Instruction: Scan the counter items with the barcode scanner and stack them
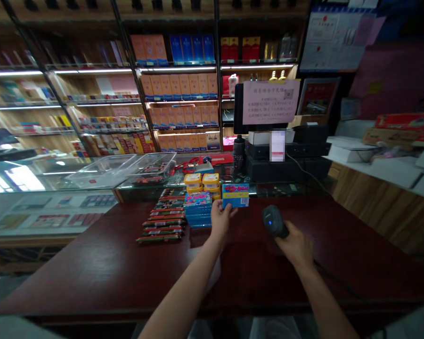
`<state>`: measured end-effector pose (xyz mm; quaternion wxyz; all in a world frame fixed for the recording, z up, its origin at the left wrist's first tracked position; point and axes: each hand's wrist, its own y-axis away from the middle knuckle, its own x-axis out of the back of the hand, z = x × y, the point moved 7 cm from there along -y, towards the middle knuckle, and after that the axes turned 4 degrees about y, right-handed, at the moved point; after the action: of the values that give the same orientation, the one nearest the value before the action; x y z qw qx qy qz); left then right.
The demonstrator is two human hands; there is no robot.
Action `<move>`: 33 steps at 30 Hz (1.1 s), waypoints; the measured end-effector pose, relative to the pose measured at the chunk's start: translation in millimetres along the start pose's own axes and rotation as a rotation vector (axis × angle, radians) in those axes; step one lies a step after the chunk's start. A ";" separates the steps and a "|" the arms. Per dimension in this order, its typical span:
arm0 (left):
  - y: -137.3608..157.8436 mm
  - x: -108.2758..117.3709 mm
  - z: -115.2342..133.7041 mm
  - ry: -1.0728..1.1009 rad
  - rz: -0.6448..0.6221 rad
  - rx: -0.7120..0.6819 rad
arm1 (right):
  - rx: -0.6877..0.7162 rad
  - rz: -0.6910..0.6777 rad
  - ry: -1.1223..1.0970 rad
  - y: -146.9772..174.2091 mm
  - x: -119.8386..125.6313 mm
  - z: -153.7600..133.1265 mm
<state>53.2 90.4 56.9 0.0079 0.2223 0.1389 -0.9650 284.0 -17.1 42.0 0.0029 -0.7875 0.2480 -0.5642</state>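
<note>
Over the dark-red desk, the left hand pinches a blue packet; the right hand grips a scanner. A stray left-hand bump might topple the packet stack.

And here's my surface, dark reddish-brown and glossy! Right beside my left hand, a stack of blue packs; further left, slim dark packets in a row; just beyond, yellow tubs piled up!
</note>
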 end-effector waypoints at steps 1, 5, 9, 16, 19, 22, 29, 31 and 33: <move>-0.9 -0.4 -17.7 0.077 0.010 0.050 | -0.007 -0.009 -0.096 -2.5 0.9 2.1; -6.0 11.8 -66.5 0.189 0.068 0.125 | 0.051 -0.101 -0.534 -6.8 -4.0 0.5; -10.9 30.6 -88.0 0.153 0.116 0.119 | 0.061 -0.176 -0.729 1.6 -13.8 -7.0; -10.9 37.9 -92.2 0.191 0.156 0.096 | -0.075 -0.238 -0.786 12.5 -8.6 -6.0; -10.3 35.6 -90.3 0.180 0.160 0.105 | -0.111 -0.268 -0.763 12.8 -6.1 -4.0; -9.6 34.0 -88.5 0.166 0.152 0.108 | -0.095 -0.271 -0.768 12.6 -7.1 -3.9; -6.7 33.6 -86.6 0.094 0.141 0.082 | -0.001 -0.171 -0.431 -3.4 -1.6 2.3; -7.9 34.7 -76.1 -0.075 0.138 0.004 | -0.041 -0.128 -0.159 -10.8 2.9 9.3; -9.6 32.5 -56.6 -0.387 0.123 -0.150 | -0.091 -0.129 0.068 -16.2 3.6 15.5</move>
<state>47.3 116.5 -3.3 0.1096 0.0398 0.1926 -0.9743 305.0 -8.5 44.1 -0.0777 -0.7816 0.2221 -0.5777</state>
